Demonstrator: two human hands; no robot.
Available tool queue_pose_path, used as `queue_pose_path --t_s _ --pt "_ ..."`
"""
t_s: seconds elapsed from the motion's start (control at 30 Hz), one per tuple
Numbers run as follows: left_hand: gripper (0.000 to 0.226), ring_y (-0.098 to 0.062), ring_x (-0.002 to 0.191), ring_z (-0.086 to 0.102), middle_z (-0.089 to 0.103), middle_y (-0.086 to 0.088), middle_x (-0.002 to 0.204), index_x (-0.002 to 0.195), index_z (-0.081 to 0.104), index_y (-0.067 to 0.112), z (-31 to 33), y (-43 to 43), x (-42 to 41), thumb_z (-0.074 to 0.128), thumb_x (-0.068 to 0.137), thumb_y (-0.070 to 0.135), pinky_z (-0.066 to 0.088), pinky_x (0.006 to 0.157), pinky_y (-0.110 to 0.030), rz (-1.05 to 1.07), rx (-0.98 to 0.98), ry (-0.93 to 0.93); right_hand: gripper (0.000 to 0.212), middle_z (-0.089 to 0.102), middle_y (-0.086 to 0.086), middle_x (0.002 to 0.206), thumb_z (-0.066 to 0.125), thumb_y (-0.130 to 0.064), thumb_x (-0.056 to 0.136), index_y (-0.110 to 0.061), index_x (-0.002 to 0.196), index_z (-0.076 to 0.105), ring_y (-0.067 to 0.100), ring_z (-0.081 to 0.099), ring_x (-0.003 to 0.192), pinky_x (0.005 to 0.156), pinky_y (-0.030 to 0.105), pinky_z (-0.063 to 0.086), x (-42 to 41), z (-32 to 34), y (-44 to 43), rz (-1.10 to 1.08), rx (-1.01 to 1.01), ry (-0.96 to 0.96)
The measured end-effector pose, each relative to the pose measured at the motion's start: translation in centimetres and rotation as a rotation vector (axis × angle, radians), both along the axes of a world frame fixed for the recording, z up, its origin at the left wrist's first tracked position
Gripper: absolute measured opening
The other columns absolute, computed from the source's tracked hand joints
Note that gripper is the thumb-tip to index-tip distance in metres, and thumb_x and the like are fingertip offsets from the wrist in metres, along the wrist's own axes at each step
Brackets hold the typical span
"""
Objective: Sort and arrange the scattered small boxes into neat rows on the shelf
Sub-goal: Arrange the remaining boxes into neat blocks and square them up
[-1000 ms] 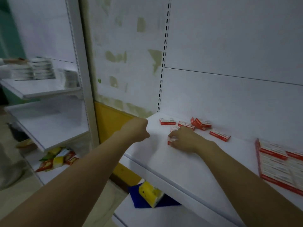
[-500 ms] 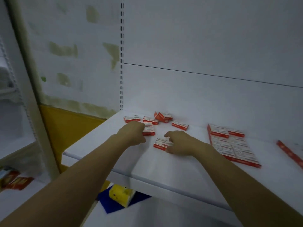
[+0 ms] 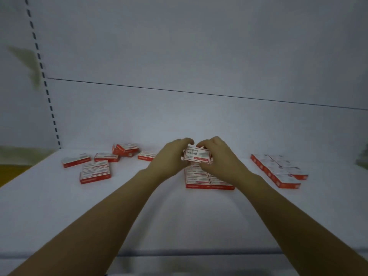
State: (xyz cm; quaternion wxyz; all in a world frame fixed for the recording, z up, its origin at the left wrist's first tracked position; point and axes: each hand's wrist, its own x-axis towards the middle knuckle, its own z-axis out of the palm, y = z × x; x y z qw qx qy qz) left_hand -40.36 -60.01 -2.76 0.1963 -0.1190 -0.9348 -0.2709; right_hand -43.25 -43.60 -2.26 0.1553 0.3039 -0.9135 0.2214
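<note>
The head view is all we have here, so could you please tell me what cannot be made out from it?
- Back rows of the middle block of boxes: hidden behind the left hand, the right hand and the held box.
- Small print on the scattered boxes: blurred and too small.
- Object at the right edge: cut off by the frame.
- Shelf front lip: blurred.

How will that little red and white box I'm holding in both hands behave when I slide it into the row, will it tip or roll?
The box looks flat and square-edged, so it probably won't roll, and laid flat it shouldn't tip. It seems stiff: the left hand and right hand pinch it without visible denting. The shelf looks smooth, so it may slide easily.
</note>
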Motion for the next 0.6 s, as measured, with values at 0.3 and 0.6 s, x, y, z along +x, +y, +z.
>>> queue_pose_path --t_s 0.3,0.6 --pt "0.045 -0.008 0.088 0.053 0.064 -0.001 0.115 0.120 0.045 0.017 -0.8 3.7 -3.2 0.070 0.082 0.020 0.045 0.074 -0.015 -0.009 0.178 0.121 0.049 0.045 -0.003 0.124 0.066 -0.016 0.084 -0.020 0.129 0.045 0.008 0.046 0.109 0.086 0.011 0.039 -2.2 -0.6 3.8 -0.044 -0.138 0.086" --pt "0.042 -0.012 0.094 0.066 0.068 0.004 0.106 0.120 0.059 0.022 -2.5 2.1 -4.6 0.070 0.080 0.030 0.054 0.077 -0.021 -0.052 0.857 -0.130 0.033 0.066 -0.006 0.104 0.056 -0.038 0.090 -0.025 0.120 0.054 0.010 0.066 0.091 0.069 0.016 0.048 -4.6 -0.2 4.0 0.017 -0.548 -0.459"
